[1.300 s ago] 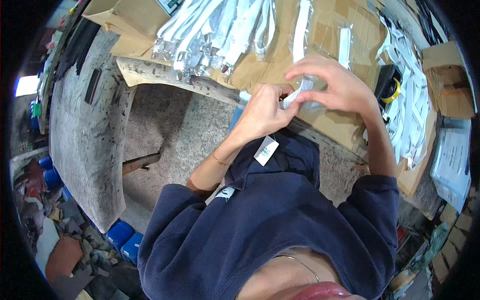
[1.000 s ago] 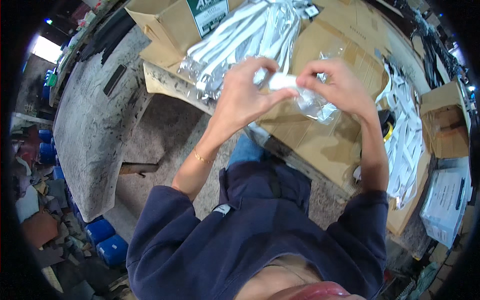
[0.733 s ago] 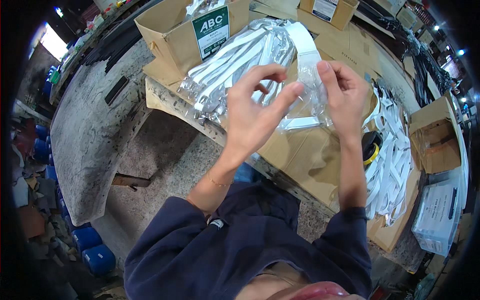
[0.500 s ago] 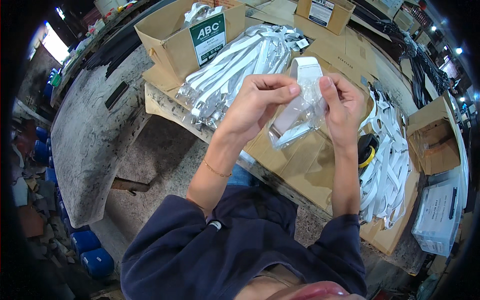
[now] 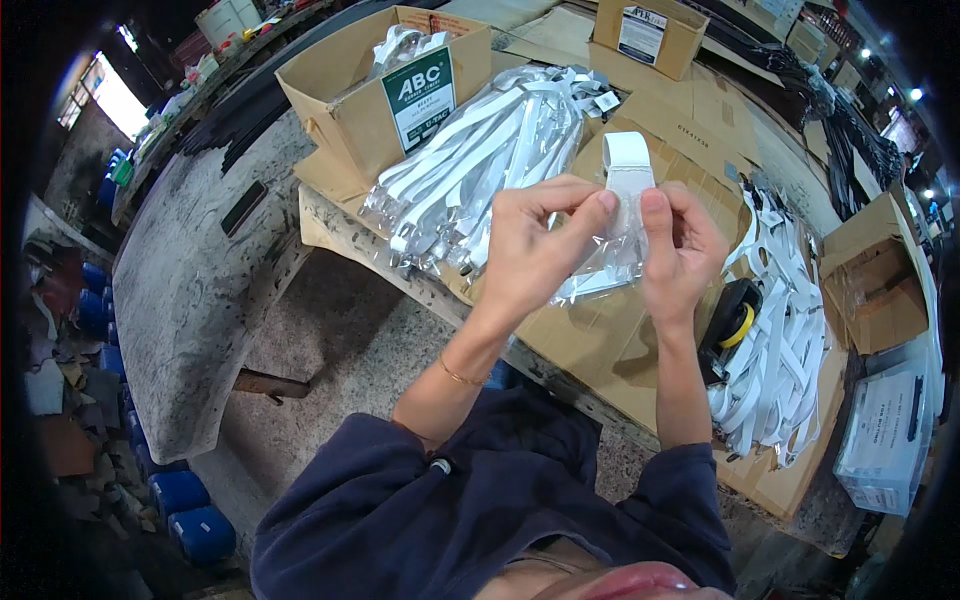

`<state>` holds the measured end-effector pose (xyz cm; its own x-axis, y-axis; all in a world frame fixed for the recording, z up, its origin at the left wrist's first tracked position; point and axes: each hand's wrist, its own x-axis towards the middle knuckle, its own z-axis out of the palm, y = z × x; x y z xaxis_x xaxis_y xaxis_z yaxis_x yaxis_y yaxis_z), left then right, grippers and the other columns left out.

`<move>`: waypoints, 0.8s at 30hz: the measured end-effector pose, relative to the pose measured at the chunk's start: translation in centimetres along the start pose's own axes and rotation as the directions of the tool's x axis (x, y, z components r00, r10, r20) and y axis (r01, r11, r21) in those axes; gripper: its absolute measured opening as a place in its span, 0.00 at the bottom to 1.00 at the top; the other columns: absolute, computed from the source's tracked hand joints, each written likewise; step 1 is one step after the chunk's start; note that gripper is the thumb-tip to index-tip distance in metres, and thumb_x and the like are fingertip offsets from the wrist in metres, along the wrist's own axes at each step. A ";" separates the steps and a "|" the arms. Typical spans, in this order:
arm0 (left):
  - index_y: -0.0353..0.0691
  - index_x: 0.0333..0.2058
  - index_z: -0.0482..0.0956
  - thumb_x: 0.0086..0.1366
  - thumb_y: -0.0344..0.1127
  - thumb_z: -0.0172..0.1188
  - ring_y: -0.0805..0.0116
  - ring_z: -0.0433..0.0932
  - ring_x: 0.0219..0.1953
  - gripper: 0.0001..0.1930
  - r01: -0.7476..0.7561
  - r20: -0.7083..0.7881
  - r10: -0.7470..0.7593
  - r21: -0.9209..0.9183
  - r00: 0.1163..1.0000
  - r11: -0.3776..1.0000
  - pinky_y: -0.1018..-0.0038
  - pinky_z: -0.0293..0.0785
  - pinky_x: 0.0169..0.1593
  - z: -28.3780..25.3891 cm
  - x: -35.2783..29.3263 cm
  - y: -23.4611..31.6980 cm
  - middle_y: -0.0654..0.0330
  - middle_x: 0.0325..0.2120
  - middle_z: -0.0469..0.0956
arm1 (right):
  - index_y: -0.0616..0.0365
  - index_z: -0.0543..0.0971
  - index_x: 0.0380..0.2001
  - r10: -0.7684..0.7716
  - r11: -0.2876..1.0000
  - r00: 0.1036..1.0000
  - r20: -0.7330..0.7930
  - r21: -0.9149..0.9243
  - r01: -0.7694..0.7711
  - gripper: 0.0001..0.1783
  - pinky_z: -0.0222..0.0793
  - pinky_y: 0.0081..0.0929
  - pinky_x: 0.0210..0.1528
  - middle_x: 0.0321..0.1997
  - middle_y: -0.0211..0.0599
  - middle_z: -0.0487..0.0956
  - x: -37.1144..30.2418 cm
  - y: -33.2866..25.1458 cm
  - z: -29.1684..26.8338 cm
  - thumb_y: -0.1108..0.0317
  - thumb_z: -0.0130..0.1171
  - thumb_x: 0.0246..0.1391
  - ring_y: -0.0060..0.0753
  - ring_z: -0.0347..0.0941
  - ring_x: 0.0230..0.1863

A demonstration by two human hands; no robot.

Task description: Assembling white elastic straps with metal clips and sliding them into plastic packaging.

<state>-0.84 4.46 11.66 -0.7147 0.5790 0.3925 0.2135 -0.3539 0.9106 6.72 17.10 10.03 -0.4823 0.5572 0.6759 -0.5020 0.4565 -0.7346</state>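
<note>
Between my hands is a folded white strap (image 5: 627, 150), its looped end sticking up and the rest inside a clear plastic bag (image 5: 598, 284). My left hand (image 5: 540, 240) pinches the bagged strap from the left, thumb on top. On its other side my right hand (image 5: 682, 250) grips it between thumb and curled fingers. Both hands are closed, held above a cardboard-covered table (image 5: 590, 345). Beyond my left hand lies a heap of bagged white straps (image 5: 490, 150) with metal fittings. Right of my right hand is a pile of unbagged white straps (image 5: 775, 340).
A black tool with a yellow ring (image 5: 735, 325) sits against the unbagged pile. An open cardboard box (image 5: 345, 110) stands at the back left, another box (image 5: 650, 35) at the back. On the right are an open carton (image 5: 880, 290) and a clear plastic bin (image 5: 885, 430). A dark phone-like slab (image 5: 244, 208) lies left.
The strap has turned more upright, and its lower part is now mostly behind my left hand. My left hand has shifted right and down along it. The whole view has moved slightly.
</note>
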 end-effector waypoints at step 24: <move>0.33 0.28 0.79 0.60 0.32 0.62 0.83 0.71 0.26 0.08 0.104 0.199 -0.113 0.052 0.974 0.993 0.82 0.67 0.31 -0.3 1.4 -4.1 0.67 0.23 0.77 | 0.71 0.73 0.48 0.378 0.768 0.791 0.480 0.314 -0.558 0.19 0.72 0.26 0.48 0.43 0.45 0.80 6.2 0.3 0.1 0.64 0.52 0.62 0.29 0.76 0.42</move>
<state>-2.91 6.53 8.44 -0.5876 0.7494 0.3052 0.1721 -0.2528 0.9521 3.49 20.64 14.03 -0.9164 0.2803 0.2859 -0.3422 -0.1776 -0.9227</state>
